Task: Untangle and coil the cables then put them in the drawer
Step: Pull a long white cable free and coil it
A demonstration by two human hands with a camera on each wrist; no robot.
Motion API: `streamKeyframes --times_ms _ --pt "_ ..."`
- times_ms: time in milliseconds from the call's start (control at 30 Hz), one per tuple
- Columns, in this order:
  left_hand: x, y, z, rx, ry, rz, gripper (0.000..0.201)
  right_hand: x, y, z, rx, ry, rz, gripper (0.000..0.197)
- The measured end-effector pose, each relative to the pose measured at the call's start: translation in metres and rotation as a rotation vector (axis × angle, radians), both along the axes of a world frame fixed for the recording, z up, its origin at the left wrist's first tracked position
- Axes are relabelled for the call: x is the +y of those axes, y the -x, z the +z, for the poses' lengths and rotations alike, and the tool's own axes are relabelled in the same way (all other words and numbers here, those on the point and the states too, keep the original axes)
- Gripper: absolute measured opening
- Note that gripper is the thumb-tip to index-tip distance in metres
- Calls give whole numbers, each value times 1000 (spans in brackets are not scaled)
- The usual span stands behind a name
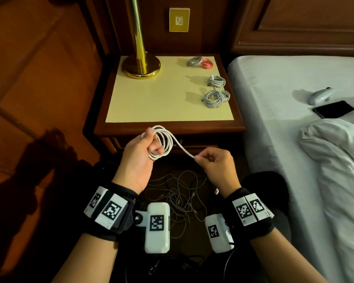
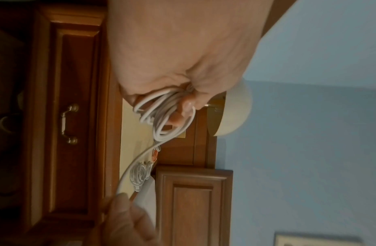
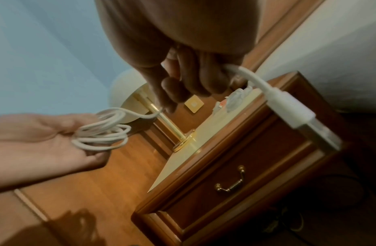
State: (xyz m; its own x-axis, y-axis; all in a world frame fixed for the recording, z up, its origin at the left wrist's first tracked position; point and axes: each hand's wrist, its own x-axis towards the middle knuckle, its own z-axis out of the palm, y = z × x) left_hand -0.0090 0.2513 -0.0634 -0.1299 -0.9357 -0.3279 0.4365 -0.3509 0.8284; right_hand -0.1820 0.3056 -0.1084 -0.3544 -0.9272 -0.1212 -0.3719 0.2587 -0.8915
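My left hand (image 1: 149, 142) grips a white cable (image 1: 164, 142) wound into several loops, in front of the nightstand's front edge. The same coil (image 2: 161, 116) hangs from the curled fingers in the left wrist view. My right hand (image 1: 207, 161) pinches the cable's loose end, a short span away to the right. Its USB plug (image 3: 298, 113) sticks out behind the right fingers. Several coiled cables (image 1: 215, 97) and a pink coil (image 1: 207, 63) lie on the nightstand top (image 1: 151, 99). A tangle of thin cables (image 1: 180, 193) lies on the dark floor below my wrists. The drawer (image 3: 235, 183) is closed.
A brass lamp base (image 1: 141, 66) stands at the back left of the nightstand. The bed (image 1: 294, 88) runs along the right, with a white controller (image 1: 320, 96) and a black phone (image 1: 333, 111) on it. Wooden panelling fills the left side.
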Motion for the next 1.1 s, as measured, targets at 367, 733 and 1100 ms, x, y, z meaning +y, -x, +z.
streamKeyframes --times_ms 367,733,1100 --pt "15 15 -19 -750 272 -297 31 4 -18 31 38 106 378 14" --pt "18 21 -15 -632 113 -472 32 6 -17 29 -298 203 296 28" --pt "23 22 -9 -666 42 -440 26 10 -13 19 35 -11 416 32"
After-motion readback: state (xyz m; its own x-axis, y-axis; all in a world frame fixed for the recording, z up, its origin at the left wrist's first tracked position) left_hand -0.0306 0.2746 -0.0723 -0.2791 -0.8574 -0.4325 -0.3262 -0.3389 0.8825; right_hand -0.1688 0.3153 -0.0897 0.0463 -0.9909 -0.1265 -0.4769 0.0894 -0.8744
